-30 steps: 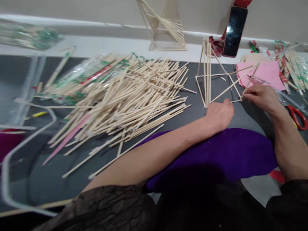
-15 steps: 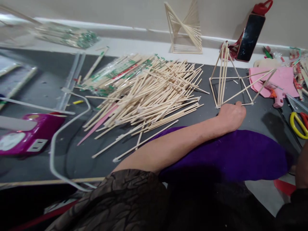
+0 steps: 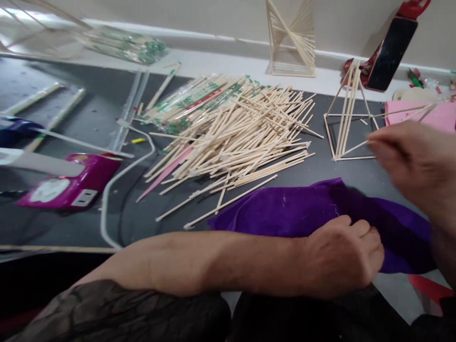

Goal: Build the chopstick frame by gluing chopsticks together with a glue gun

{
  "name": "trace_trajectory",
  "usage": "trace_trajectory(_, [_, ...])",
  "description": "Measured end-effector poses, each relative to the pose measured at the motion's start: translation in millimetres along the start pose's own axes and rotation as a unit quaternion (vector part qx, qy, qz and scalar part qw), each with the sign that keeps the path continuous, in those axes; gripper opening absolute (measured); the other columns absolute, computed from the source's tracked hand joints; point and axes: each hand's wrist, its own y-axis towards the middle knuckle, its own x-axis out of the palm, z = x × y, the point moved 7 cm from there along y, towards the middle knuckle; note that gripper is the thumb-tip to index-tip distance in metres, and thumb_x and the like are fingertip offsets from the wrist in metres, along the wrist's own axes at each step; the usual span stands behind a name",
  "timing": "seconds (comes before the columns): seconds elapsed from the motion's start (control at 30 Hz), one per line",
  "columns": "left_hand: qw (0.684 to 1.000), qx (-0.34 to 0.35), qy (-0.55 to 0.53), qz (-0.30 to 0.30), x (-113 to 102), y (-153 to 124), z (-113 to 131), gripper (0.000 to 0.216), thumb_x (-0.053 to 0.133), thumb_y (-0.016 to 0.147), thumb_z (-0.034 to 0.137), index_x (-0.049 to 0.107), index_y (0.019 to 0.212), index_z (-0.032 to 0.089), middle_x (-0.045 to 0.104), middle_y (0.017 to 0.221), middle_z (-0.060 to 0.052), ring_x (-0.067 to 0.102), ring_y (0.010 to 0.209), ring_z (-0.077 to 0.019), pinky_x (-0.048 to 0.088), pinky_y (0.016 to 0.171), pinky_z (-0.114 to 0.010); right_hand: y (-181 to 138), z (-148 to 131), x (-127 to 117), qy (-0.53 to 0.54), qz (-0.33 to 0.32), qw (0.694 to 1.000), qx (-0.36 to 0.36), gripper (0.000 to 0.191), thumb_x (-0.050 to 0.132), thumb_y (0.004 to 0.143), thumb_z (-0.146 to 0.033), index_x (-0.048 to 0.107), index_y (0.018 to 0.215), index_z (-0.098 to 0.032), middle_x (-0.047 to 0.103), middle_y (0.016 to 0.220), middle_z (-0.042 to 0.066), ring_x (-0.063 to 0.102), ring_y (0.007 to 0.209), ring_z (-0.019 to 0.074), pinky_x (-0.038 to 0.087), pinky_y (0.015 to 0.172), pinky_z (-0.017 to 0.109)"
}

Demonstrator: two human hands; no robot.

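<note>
My left hand (image 3: pixel 345 256) is closed, knuckles up, over the near edge of a purple cloth (image 3: pixel 285 209); its fingertips are hidden beneath it. On the right, my right hand (image 3: pixel 416 166) is slightly blurred, with thumb and forefinger pinched together. It is in front of a frame of thin wooden sticks (image 3: pixel 345 114) and covers the frame's right corner. I cannot make out whether anything is in the pinch. To the left of the frame lies a large loose pile of wooden sticks (image 3: pixel 242 133), a few with white blobs on their ends.
Plastic-wrapped sticks (image 3: pixel 192 97) lie behind the pile. A magenta power strip (image 3: pixel 81 178) and white cable (image 3: pixel 110 190) are at left. A finished twisted stick model (image 3: pixel 292 40), a phone (image 3: pixel 392 52) and pink sheets (image 3: pixel 402 111) are along the back and right.
My left hand has drawn back from the stick frame's base to the near edge of the purple cloth. My right hand has come in from the right, up to the frame. The view has shifted right.
</note>
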Motion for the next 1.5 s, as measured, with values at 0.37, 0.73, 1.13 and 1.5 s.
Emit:
trace_trajectory(0.37, [0.997,-0.059,0.030,0.030,13,-38,-9,0.041,0.037,0.101,0.030,0.060,0.131,0.015,0.056,0.145,-0.008,0.047,0.135,-0.0240,0.040,0.107,-0.045,23,-66,125,-0.031,-0.238,0.959,-0.150,0.030,0.038,0.092,-0.005,0.063,0.103,-0.016,0.066,0.099,0.010,0.059,0.077,0.0189,0.019,0.054,0.030])
trace_trajectory(0.73, [0.998,-0.046,0.011,0.036,18,-41,-13,0.043,0.045,0.098,0.035,0.059,0.132,0.014,0.053,0.147,-0.012,0.046,0.136,-0.0258,0.039,0.107,-0.046,19,-72,123,-0.062,-0.218,0.953,-0.202,0.030,0.038,0.093,-0.007,0.066,0.100,-0.014,0.063,0.086,0.011,0.056,0.070,0.0193,0.017,0.055,0.031])
trace_trajectory(1.13, [0.980,-0.099,-0.154,0.081,11,-40,-27,0.038,0.048,0.097,0.034,0.064,0.123,0.012,0.062,0.137,-0.014,0.055,0.128,-0.0262,0.043,0.105,-0.046,8,-30,52,0.135,-0.098,0.980,-0.108,0.025,0.045,0.095,-0.028,0.067,0.088,-0.017,0.067,0.086,0.007,0.058,0.065,0.0154,0.031,0.052,0.027])
trace_trajectory(1.5, [0.638,-0.366,-0.600,0.314,-51,-21,-137,0.025,0.071,0.079,0.021,0.067,0.102,0.012,0.070,0.085,-0.002,0.066,0.067,-0.0090,0.052,0.055,-0.018,-15,5,60,0.469,-0.149,0.861,0.130,0.013,0.057,0.089,-0.029,0.061,0.082,-0.018,0.057,0.060,-0.004,0.052,0.048,0.0082,0.039,0.050,0.021])
